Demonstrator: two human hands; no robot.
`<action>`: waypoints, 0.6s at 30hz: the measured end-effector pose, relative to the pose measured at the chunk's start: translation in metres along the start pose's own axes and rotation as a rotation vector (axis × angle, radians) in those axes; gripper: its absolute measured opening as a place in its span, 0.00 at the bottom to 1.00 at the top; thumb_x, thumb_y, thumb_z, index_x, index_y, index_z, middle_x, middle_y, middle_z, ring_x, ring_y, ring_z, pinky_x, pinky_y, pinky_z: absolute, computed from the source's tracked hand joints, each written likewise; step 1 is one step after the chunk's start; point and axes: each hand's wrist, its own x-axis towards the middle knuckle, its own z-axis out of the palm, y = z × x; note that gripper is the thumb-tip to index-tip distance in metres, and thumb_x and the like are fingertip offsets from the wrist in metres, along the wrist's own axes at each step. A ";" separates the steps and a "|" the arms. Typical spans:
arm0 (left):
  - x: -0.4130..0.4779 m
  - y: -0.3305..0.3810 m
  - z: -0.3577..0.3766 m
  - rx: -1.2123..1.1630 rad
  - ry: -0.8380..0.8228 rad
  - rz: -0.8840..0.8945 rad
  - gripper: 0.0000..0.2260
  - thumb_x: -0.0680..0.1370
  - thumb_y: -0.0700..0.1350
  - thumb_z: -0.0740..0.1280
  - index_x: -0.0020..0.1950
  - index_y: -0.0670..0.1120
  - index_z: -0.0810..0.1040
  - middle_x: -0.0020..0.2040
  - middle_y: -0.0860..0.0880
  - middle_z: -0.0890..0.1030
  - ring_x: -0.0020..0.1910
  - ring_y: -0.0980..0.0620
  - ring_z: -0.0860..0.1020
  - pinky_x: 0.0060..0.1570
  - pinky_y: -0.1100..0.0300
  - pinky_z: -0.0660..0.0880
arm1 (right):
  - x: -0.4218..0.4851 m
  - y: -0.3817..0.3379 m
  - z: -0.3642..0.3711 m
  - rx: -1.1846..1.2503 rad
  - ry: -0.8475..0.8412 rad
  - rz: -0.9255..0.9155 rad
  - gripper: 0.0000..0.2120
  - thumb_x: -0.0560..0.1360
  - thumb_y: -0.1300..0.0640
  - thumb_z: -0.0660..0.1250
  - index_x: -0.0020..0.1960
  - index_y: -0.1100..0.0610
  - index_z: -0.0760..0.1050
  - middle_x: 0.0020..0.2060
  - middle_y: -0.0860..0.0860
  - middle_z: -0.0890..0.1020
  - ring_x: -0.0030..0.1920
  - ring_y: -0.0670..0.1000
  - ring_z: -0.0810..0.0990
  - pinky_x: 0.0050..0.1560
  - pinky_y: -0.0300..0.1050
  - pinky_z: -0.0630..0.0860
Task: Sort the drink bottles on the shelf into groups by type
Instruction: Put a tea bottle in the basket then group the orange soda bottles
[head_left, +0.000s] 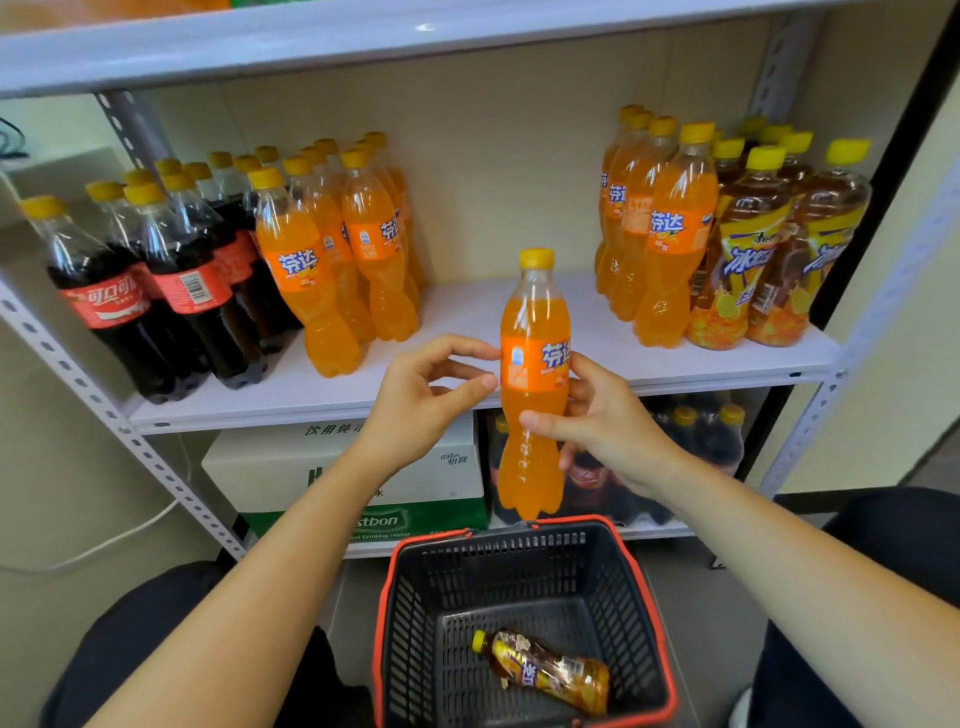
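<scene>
Head view: an orange bottle is held upright at the centre of the frame, in front of the shelf's bare middle and above the basket. The right hand grips it at the waist, thumb across the front, fingers wrapped behind, forearm running to the lower right corner. The left hand is loosely curved beside it, index and thumb tips touching the label's left edge without closing round it; its forearm slants to the lower left. On the shelf, cola bottles stand at left, an orange group just beside them, a second orange group at right against the tea bottles. A lone tea bottle lies on its side in the basket.
</scene>
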 end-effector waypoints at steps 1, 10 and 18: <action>-0.002 -0.002 0.001 0.019 -0.039 -0.025 0.11 0.78 0.38 0.74 0.57 0.49 0.82 0.57 0.51 0.85 0.51 0.50 0.85 0.51 0.49 0.83 | 0.001 -0.003 -0.001 0.049 0.019 0.013 0.27 0.69 0.54 0.80 0.65 0.47 0.74 0.53 0.52 0.86 0.48 0.57 0.86 0.27 0.46 0.78; -0.030 -0.014 0.010 -0.058 -0.256 -0.133 0.33 0.71 0.49 0.79 0.75 0.57 0.72 0.64 0.52 0.80 0.58 0.46 0.83 0.53 0.53 0.82 | 0.014 -0.026 -0.007 0.378 0.112 0.149 0.16 0.74 0.54 0.74 0.59 0.54 0.75 0.48 0.53 0.85 0.43 0.52 0.84 0.32 0.39 0.75; -0.038 -0.009 0.014 -0.185 0.037 -0.066 0.28 0.70 0.51 0.79 0.68 0.60 0.77 0.63 0.49 0.83 0.56 0.43 0.83 0.54 0.44 0.83 | 0.022 -0.033 -0.004 0.514 0.050 0.197 0.11 0.75 0.64 0.71 0.57 0.60 0.78 0.50 0.55 0.85 0.48 0.51 0.85 0.41 0.38 0.81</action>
